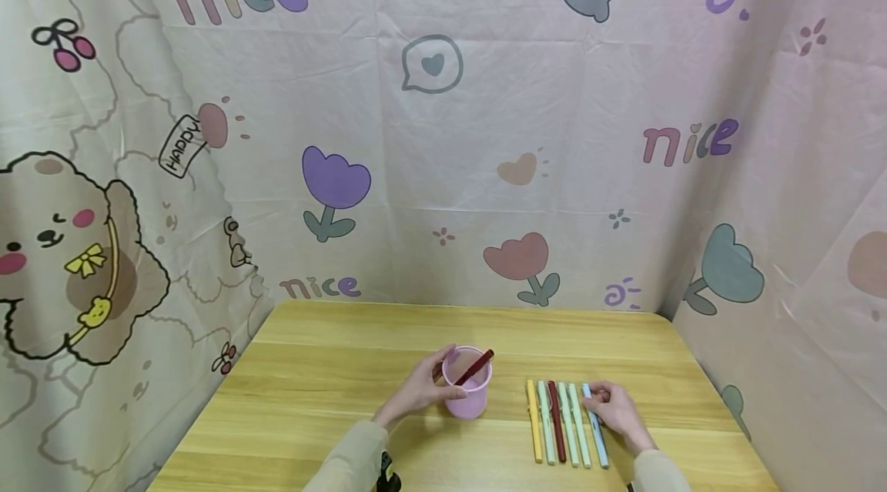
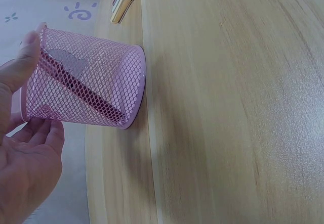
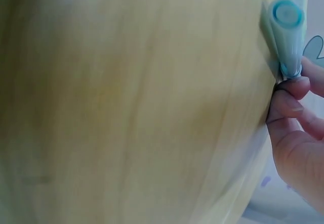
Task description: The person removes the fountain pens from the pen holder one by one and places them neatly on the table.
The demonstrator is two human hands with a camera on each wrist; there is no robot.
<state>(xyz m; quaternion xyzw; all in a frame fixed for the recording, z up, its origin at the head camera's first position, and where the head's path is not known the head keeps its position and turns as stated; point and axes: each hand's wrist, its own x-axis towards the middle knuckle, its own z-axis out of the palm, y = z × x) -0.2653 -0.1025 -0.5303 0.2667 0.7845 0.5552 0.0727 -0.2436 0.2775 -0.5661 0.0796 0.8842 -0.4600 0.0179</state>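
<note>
My left hand (image 1: 421, 386) grips a pink mesh pen holder (image 1: 466, 404) near its rim, thumb on the near side and fingers around the far side. A dark red pen (image 1: 474, 367) leans inside it; the left wrist view shows that pen (image 2: 83, 89) slanting behind the mesh. To the right, several pens lie side by side: a yellow pen (image 1: 533, 421), light green pens (image 1: 545, 423), another dark red pen (image 1: 557, 421) and a blue pen (image 1: 596, 426). My right hand (image 1: 617, 411) pinches the blue pen close to its far end, while the pen lies on the table.
The wooden table (image 1: 333, 369) has a patterned cloth (image 1: 430, 153) hanging behind it and along both sides. In the left wrist view, the yellow pen (image 2: 123, 6) shows past the pen holder's base.
</note>
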